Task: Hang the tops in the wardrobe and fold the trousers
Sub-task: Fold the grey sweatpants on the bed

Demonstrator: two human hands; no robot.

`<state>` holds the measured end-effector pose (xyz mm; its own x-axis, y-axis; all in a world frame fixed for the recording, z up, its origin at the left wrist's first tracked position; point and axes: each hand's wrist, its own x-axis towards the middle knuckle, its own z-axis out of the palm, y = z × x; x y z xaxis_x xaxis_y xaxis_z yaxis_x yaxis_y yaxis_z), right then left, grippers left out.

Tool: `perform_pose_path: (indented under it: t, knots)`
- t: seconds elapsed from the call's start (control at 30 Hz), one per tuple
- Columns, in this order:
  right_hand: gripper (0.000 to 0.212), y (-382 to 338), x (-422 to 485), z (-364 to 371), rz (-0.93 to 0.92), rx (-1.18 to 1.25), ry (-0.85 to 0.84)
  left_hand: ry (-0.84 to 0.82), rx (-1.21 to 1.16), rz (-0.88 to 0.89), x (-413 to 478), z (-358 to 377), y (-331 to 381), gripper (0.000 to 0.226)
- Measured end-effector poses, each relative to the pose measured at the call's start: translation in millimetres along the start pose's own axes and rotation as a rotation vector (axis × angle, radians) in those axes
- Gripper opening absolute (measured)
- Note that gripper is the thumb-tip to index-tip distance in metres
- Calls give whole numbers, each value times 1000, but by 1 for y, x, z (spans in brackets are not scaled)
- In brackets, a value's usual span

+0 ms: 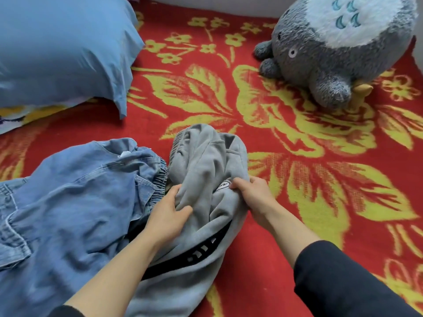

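A crumpled pair of grey trousers (206, 161) with a black striped band lies on the red and yellow blanket (297, 138) in the middle of the view. My left hand (167, 213) grips a fold of the grey fabric on its left side. My right hand (254, 195) pinches the same garment at its right edge, beside a small round label. To the left, touching the grey pair, lies a rumpled pair of blue denim trousers (68, 213) with an elastic waistband. No tops and no wardrobe are in view.
A blue pillow (59, 49) lies at the back left. A large grey and white plush toy (332, 49) rests at the back right. Bare blanket stretches between them and to the right of my hands.
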<state>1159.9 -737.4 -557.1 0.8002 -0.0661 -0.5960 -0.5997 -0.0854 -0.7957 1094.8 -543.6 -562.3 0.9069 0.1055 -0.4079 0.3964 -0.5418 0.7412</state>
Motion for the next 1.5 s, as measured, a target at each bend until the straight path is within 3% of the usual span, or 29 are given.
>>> perform_pose_path:
  t: [0.1,0.3,0.4,0.57,0.7,0.77,0.83,0.93,1.0,1.07,1.13,1.23,1.33,1.4,1.5]
  knots:
    - [15,22,-13,-47,103,202,-8,-26,-179,-25,-21,-9,3,25]
    - [19,87,-68,-126,309,443,283,-71,-221,-141,-79,-13,-7,38]
    - [14,79,-81,-130,274,384,448,-152,-202,-224,-99,-3,-7,14]
    - [16,14,-71,-144,61,278,626,-400,-202,-225,-131,7,25,17]
    - [26,-67,-72,-132,-310,38,420,-730,-212,-38,-152,53,83,28]
    - [28,-108,-80,-112,-499,48,290,-782,-255,29,-158,79,111,32]
    - [26,-140,-89,-93,-626,93,112,-791,-290,85,-164,99,136,20]
    - [33,-159,-94,-79,-663,121,-275,-815,-295,181,-173,119,153,11]
    - [43,-153,-90,-80,-614,-130,-320,-828,-298,201,-176,123,145,31]
    - [46,-129,-84,-86,-595,-584,-99,-729,-265,90,-167,113,118,51]
    - [44,-95,-87,-91,-551,-817,67,-478,-175,18,-154,94,87,38]
    - [31,-40,-113,-83,-542,-798,63,-17,-112,-103,-128,67,41,18]
    - [24,12,-136,-60,-428,-797,-128,319,77,-177,-107,41,14,14]
    - [27,43,-145,-42,-341,-844,-273,338,175,-171,-92,31,4,19]
    - [36,71,-148,-14,-312,-876,-309,229,360,-82,-74,30,-7,40]
